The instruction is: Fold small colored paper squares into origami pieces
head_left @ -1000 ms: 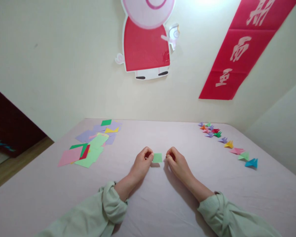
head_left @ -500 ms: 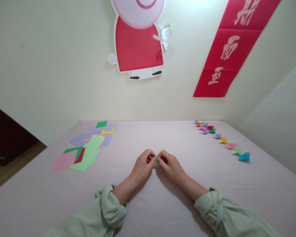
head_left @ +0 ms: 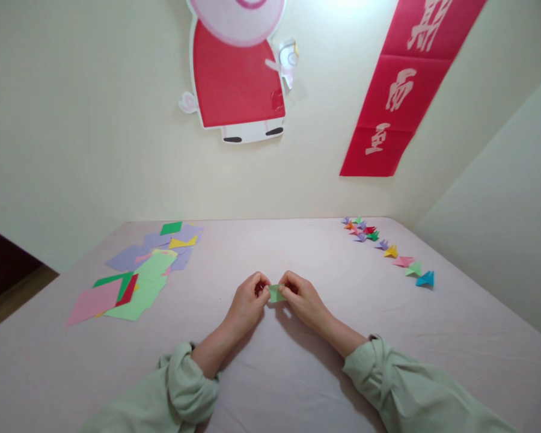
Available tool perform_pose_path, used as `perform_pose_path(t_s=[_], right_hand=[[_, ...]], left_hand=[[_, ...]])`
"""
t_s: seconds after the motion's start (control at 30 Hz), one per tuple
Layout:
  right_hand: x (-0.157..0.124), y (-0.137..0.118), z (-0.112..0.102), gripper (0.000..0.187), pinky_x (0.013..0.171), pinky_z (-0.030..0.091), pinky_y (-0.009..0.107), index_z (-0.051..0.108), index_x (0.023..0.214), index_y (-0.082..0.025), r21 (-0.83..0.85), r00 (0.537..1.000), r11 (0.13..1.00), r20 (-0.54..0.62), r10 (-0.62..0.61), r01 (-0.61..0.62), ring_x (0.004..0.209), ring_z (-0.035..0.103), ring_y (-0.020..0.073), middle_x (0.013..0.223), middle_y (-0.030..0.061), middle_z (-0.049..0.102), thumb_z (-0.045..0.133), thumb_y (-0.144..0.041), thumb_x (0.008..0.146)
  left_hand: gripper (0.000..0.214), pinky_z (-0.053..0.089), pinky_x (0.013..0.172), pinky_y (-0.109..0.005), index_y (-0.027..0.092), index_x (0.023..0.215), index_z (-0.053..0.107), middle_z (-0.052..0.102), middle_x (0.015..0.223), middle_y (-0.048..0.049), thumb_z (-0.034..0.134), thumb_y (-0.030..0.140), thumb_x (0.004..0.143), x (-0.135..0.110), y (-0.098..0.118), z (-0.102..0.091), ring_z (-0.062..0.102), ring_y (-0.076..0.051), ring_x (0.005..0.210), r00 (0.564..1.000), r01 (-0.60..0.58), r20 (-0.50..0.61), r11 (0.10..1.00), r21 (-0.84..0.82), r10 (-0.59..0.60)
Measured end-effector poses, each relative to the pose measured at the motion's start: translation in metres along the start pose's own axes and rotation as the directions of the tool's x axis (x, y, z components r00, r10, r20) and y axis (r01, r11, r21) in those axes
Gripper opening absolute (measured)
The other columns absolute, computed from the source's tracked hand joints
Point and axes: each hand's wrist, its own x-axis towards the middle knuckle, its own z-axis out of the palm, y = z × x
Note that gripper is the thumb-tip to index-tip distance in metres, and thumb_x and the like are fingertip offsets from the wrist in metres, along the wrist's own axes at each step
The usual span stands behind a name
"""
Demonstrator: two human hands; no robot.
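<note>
A small folded piece of light green paper (head_left: 275,293) sits between my two hands, just above the pale pink tabletop (head_left: 270,385). My left hand (head_left: 247,300) pinches its left side with curled fingers. My right hand (head_left: 300,296) pinches its right side, fingers closed too. Both hands meet at the paper near the middle of the table. Pale green sleeves cover both forearms.
Loose flat sheets of coloured paper (head_left: 137,270) lie spread at the left of the table. A row of several small folded paper shapes (head_left: 388,249) runs along the right side. The wall behind holds a cartoon cutout (head_left: 234,66) and a red banner (head_left: 401,90).
One second ago my hands were apart, the left one holding the green paper alone. They have come together and both now pinch it. The view has shifted, so everything sits further left.
</note>
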Motion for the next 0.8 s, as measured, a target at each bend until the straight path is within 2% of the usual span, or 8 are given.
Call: perform_pose_path(t_s=[0.3,0.5,0.63,0.8], right_hand=[[-0.0008,0.0004,-0.0015,0.011,0.057,0.035,0.024,0.053,0.072,-0.020,-0.002,1.000,1.000,-0.003,0.012,-0.012,0.059,0.045,0.0124,0.062,-0.0047,0.051,0.048,-0.021,0.082],[-0.0027,-0.0016,0.0006,0.011,0.057,0.034,0.024,0.053,0.073,-0.020,-0.043,1.000,0.999,0.008,-0.010,0.011,0.060,0.044,0.0126,0.063,-0.0046,0.049,0.048,-0.021,0.083],[-0.0038,-0.0027,0.0027,0.007,0.059,0.035,0.025,0.055,0.080,-0.020,-0.056,0.999,0.997,0.026,-0.044,0.045,0.062,0.046,0.0129,0.068,-0.0039,0.052,0.049,-0.018,0.082],[-0.0038,-0.0042,0.0040,0.007,0.059,0.034,0.025,0.054,0.076,-0.020,-0.099,0.998,0.993,0.010,-0.059,0.060,0.062,0.045,0.0133,0.067,-0.0038,0.051,0.049,-0.016,0.080]], left_hand=[[0.007,0.039,0.064,-0.024,0.018,0.077,0.056,0.056,0.073,0.0019,0.049,0.018,0.080,-0.0029,0.0057,-0.0008,0.050,-0.014,0.068,0.998,0.006,0.060,0.999,-0.035,-0.004],[0.016,0.037,0.063,-0.025,0.018,0.074,0.055,0.053,0.069,0.0020,0.048,0.026,0.085,-0.0029,0.0029,0.0009,0.048,-0.014,0.066,0.999,0.001,0.043,1.000,0.008,-0.002],[0.013,0.035,0.063,-0.025,0.018,0.073,0.055,0.053,0.069,0.0019,0.051,0.023,0.084,-0.0033,0.0010,0.0015,0.047,-0.013,0.066,0.996,-0.039,0.081,0.997,0.063,0.034],[0.014,0.035,0.063,-0.025,0.018,0.070,0.054,0.052,0.068,0.0019,0.050,0.020,0.083,-0.0032,0.0025,0.0009,0.047,-0.013,0.066,0.993,-0.067,0.102,0.994,0.084,0.058]])
